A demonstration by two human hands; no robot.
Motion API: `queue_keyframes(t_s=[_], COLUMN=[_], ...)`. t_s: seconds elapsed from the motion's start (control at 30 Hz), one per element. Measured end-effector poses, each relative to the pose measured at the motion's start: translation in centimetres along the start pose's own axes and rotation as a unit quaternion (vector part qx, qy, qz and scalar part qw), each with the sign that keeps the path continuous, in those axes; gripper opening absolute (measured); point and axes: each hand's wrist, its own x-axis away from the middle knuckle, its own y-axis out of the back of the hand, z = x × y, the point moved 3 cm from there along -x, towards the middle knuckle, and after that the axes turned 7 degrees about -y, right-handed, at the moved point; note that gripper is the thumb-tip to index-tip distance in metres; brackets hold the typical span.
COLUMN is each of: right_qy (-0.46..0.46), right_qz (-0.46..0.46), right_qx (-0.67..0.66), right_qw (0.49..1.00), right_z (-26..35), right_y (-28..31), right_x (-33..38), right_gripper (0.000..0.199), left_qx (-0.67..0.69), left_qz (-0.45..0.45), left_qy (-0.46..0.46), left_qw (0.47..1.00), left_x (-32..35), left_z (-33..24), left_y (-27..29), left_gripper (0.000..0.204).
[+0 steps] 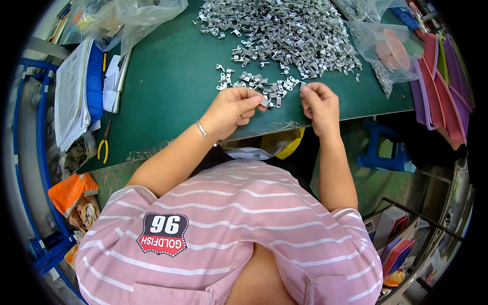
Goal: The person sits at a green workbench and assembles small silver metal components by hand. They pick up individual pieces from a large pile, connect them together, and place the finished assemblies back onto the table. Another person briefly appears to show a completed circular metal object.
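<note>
My left hand is closed at the table's near edge, a small bent metal bracket pinched between thumb and fingers. To its right, my right hand also has its fingers pressed together, with a small silvery metal bracket at the fingertips. Between and just beyond both hands lies a loose cluster of similar brackets, several with a round hole. Farther back a large heap of the same metal brackets spreads over the green table.
Papers and yellow-handled pliers lie at left. A clear plastic bag sits at the far left, another bag at right. Pink and purple bins stand at the right edge. A blue stool is below.
</note>
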Motion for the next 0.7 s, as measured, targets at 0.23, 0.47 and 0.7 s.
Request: queue_keyframes(t_s=[0.23,0.47,0.7], right_qy=[0.176,0.176,-0.03], right_qz=[-0.108,-0.115,-0.023], right_qx=[0.332,0.345,0.097], right_qw=[0.92,0.915,0.995], right_z=[0.1,0.8,-0.1], right_y=[-0.2,-0.1,0.2], right_x=[-1.4,-0.7,-1.2], right_gripper=[0.015,0.02,0.006], left_qx=[0.122,-0.105,0.145], left_qz=[0.027,-0.06,0.034], left_qy=[0.029,-0.035,-0.013], left_qw=[0.992,0.992,0.989], left_x=[0.0,-2.0,-2.0], left_z=[-0.3,-2.0,-2.9], left_y=[0.2,0.7,-1.2], left_gripper=[0.01,0.019,0.036])
